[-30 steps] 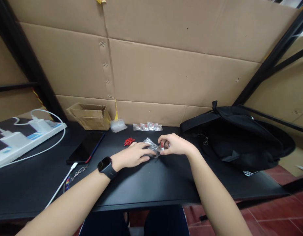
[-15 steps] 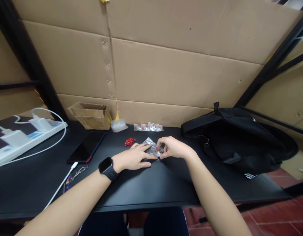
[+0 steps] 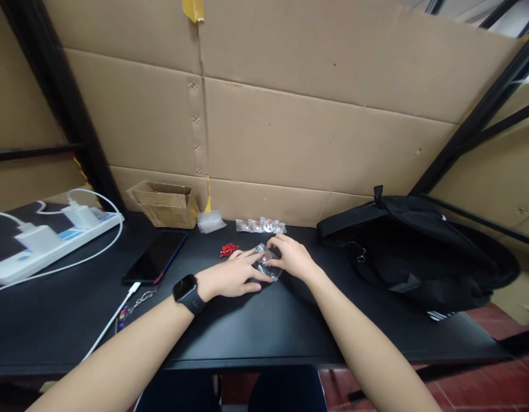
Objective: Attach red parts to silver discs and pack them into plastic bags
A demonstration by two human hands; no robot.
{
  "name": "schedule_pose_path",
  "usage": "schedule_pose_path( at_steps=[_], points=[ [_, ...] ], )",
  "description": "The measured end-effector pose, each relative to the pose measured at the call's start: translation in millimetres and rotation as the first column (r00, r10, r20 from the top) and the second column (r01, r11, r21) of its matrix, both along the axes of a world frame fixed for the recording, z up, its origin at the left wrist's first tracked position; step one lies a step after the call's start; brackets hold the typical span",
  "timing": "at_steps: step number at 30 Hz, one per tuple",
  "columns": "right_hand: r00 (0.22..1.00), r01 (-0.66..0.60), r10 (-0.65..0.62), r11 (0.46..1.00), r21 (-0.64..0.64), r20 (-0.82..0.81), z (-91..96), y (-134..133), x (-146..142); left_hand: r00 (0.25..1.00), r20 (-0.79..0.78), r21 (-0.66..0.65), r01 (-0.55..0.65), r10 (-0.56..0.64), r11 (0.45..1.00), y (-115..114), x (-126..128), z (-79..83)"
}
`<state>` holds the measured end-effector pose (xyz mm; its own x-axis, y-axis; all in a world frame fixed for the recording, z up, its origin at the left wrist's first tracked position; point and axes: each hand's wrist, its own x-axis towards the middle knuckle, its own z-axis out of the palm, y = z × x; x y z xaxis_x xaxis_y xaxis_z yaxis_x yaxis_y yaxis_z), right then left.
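Observation:
A small clear plastic bag (image 3: 273, 271) lies on the black table at the middle. My left hand (image 3: 236, 273), with a dark watch on its wrist, rests flat on the bag's left side, fingers spread. My right hand (image 3: 292, 254) pinches with thumb and forefinger at a small round shiny piece with a red part (image 3: 265, 257), on or in the bag; which one I cannot tell. Left of the bag is a little heap of red cords (image 3: 229, 250). Behind it several small clear packets with round silvery pieces (image 3: 261, 225) lie in a row.
A stack of clear plastic bags (image 3: 210, 221) lies beside an open cardboard box (image 3: 170, 206). At left are a phone (image 3: 155, 257), a white cable (image 3: 107, 326) and a power strip (image 3: 54, 249). A black bag (image 3: 419, 252) takes up the right side, before a cardboard wall (image 3: 290, 143).
My right hand has moved slightly left and away from me, over the plastic bag, with the round red-marked piece. My left hand stays nearly in place. The view has shifted a little.

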<state>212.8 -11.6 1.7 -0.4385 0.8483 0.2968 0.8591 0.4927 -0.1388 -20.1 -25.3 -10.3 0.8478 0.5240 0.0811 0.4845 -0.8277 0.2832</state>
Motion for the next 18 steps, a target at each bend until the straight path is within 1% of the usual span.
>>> schedule_pose_path(
  at_steps=[3, 6, 7, 8, 9, 10, 11, 12, 13, 15, 18],
  points=[
    [0.997, 0.052, -0.057, 0.994, 0.094, 0.06, -8.5, 3.6, -11.8, 1.0, 0.014, 0.0, -0.006, 0.006, 1.0, 1.1, -2.4, -0.2],
    [0.993, 0.102, -0.11, 0.987, 0.127, 0.052, -13.3, 8.1, -17.7, 0.999, 0.037, 0.017, -0.017, 0.016, 1.0, 3.7, -4.0, -2.2],
    [0.995, 0.089, -0.092, 0.99, 0.112, 0.024, -13.2, 9.3, -17.1, 0.998, 0.057, 0.03, -0.024, 0.023, 0.999, 4.9, -4.2, -2.5],
    [0.999, 0.044, -0.043, 0.996, 0.076, -0.02, -12.3, 10.3, -14.9, 0.996, 0.086, 0.046, -0.034, 0.03, 0.998, 6.4, -4.3, -2.4],
    [0.996, -0.026, 0.028, 0.999, 0.022, -0.081, -10.5, 11.1, -11.2, 0.992, 0.123, 0.064, -0.045, 0.037, 0.997, 8.0, -4.1, -1.9],
    [0.982, -0.112, 0.104, 0.993, -0.043, -0.16, -8.1, 11.8, -6.2, 0.985, 0.169, 0.078, -0.054, 0.04, 0.995, 9.7, -3.7, -0.9],
    [0.955, -0.196, 0.165, 0.975, -0.106, -0.248, -5.4, 12.5, -0.2, 0.974, 0.222, 0.087, -0.062, 0.042, 0.994, 11.4, -3.0, 0.2],
    [0.923, -0.254, 0.193, 0.955, -0.152, -0.334, -2.8, 13.4, 6.5, 0.96, 0.278, 0.089, -0.073, 0.046, 0.993, 13.1, -2.2, 1.3],
    [0.895, -0.276, 0.186, 0.945, -0.176, -0.404, -0.5, 14.5, 13.4, 0.942, 0.33, 0.087, -0.089, 0.056, 0.992, 14.6, -1.1, 2.0],
    [0.871, -0.244, 0.138, 0.954, -0.172, -0.471, 1.7, 17.5, 25.9, 0.91, 0.402, 0.088, -0.155, 0.107, 0.984, 16.8, 1.4, 1.8],
    [0.895, -0.216, 0.136, 0.966, -0.145, -0.425, -1.7, 22.9, 35.8, 0.892, 0.401, 0.126, -0.281, 0.21, 0.951, 17.6, 5.2, -1.9]
  ],
)
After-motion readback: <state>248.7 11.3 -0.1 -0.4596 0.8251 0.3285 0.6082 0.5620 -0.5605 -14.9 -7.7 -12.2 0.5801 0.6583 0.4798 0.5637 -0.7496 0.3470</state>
